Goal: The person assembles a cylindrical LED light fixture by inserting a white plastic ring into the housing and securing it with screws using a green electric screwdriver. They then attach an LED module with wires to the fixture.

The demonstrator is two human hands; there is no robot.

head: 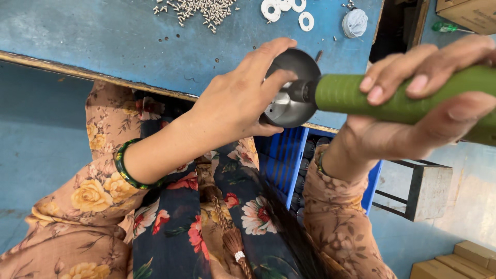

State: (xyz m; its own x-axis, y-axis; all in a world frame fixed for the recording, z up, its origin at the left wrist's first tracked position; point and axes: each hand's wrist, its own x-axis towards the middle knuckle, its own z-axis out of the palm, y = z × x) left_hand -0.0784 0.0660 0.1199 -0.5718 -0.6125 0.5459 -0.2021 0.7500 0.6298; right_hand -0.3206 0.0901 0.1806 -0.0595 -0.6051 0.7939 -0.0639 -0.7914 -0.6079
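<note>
I'm holding a dark round metal part (292,89) in my left hand (235,101), just past the near edge of the blue counter (103,36) and above my lap. My right hand (423,108) is pressing the tip of a green-handled driver (408,95) into the part's centre.

To do this well, I'm keeping the driver shaft square to the disc face and the disc from turning; judging by the angle, any tilt would let the tip slip out of the hub.

Left grip: closed on the part, thumb across the front face, fingers curling over the top rim. Right grip: fully wrapped around the green handle, fingers over the top, thumb underneath.

On the counter, well apart from the hands: a heap of small screws (199,9), white washers (287,9) and a grey-blue wad (355,22). A blue crate (283,160) is sitting below, beside my knee.
</note>
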